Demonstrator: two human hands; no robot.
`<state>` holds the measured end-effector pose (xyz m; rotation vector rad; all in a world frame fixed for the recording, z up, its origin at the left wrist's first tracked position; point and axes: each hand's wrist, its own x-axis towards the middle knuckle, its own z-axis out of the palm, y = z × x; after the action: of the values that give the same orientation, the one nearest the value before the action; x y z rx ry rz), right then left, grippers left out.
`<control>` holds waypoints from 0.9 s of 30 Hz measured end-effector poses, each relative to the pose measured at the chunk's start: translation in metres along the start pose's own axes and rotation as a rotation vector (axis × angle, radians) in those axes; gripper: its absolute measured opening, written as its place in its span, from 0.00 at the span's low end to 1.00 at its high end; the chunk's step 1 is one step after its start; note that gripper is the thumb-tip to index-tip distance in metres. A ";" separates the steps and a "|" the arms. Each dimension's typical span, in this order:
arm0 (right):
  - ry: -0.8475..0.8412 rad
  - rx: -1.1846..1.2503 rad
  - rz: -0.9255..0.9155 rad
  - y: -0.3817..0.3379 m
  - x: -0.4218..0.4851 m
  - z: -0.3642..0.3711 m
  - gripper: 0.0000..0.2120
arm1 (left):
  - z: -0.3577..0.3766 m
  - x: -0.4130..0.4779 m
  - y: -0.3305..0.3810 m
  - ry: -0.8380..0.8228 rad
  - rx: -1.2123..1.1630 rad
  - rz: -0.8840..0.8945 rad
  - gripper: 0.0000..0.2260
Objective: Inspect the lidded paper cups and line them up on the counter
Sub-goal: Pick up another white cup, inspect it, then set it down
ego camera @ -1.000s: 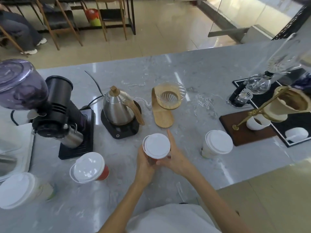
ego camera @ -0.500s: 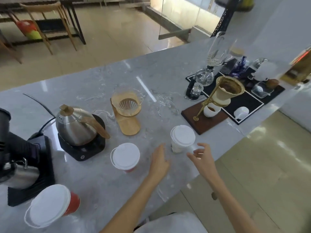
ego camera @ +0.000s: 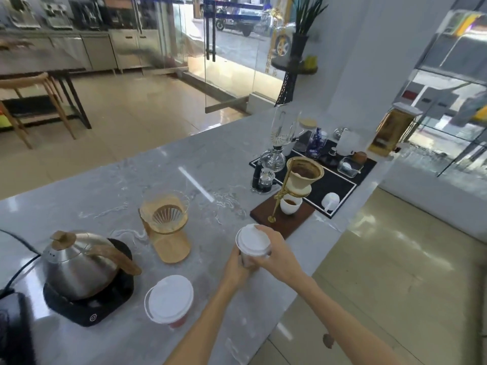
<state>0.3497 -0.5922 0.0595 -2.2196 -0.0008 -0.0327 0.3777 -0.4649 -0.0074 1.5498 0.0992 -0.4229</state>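
Both hands held one white-lidded cup [ego camera: 253,245] near the table's [ego camera: 110,180] right edge: left hand [ego camera: 237,267] gripped its base, right hand [ego camera: 280,255] wrapped its side. A red cup [ego camera: 170,301] stood at its 8 o'clock.

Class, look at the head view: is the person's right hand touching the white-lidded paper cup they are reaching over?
Touching. The head view shows the right hand wrapped around the cup, fingers on its lid rim.

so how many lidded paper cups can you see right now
2. One white-lidded pale paper cup is held between the left hand and right hand. One white-lidded red paper cup stands beside the steel kettle. Others may sit outside the frame.
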 end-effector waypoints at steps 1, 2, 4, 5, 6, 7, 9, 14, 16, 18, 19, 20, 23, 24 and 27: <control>0.009 -0.012 -0.027 -0.007 0.003 -0.009 0.37 | -0.002 -0.006 0.011 -0.022 -0.009 0.018 0.25; 0.015 -0.029 -0.050 -0.015 0.007 -0.019 0.36 | -0.005 -0.013 0.025 -0.047 -0.028 0.026 0.27; 0.019 -0.056 -0.087 -0.038 0.015 -0.042 0.34 | -0.017 -0.031 0.050 -0.094 -0.147 0.007 0.28; 0.022 -0.049 -0.112 -0.052 0.019 -0.055 0.33 | -0.023 -0.040 0.064 -0.107 -0.250 -0.023 0.27; 0.022 -0.033 -0.135 -0.067 0.023 -0.068 0.33 | -0.031 -0.048 0.076 -0.112 -0.371 -0.063 0.26; 0.017 -0.015 -0.155 -0.084 0.027 -0.080 0.32 | -0.037 -0.053 0.089 -0.107 -0.494 -0.095 0.25; 0.019 -0.004 -0.219 -0.123 0.032 -0.104 0.32 | -0.048 -0.060 0.122 -0.123 -0.645 -0.108 0.21; 0.007 0.041 -0.414 -0.226 0.037 -0.152 0.32 | -0.046 -0.083 0.221 -0.342 -0.794 -0.124 0.26; 0.017 0.047 -0.473 -0.263 0.035 -0.167 0.31 | -0.049 -0.093 0.258 -0.428 -0.913 -0.119 0.24; 0.019 0.057 -0.522 -0.295 0.034 -0.181 0.31 | -0.056 -0.102 0.290 -0.510 -1.002 -0.100 0.21; 0.021 0.067 -0.536 -0.310 0.033 -0.187 0.31 | -0.060 -0.107 0.305 -0.538 -1.027 -0.079 0.20; 0.027 0.075 -0.542 -0.323 0.032 -0.194 0.30 | -0.063 -0.112 0.318 -0.555 -1.039 -0.054 0.20; 0.031 0.119 -0.554 -0.357 0.030 -0.209 0.28 | -0.070 -0.129 0.352 -0.557 -1.023 0.031 0.19; 0.020 0.140 -0.565 -0.367 0.028 -0.212 0.27 | -0.072 -0.135 0.362 -0.522 -1.015 0.067 0.18; -0.013 0.178 -0.614 -0.392 0.021 -0.211 0.27 | -0.080 -0.155 0.384 -0.357 -1.000 0.191 0.17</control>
<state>0.3614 -0.5232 0.4996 -1.9648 -0.6651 -0.3409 0.3751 -0.3686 0.4031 0.4825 -0.1072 -0.3994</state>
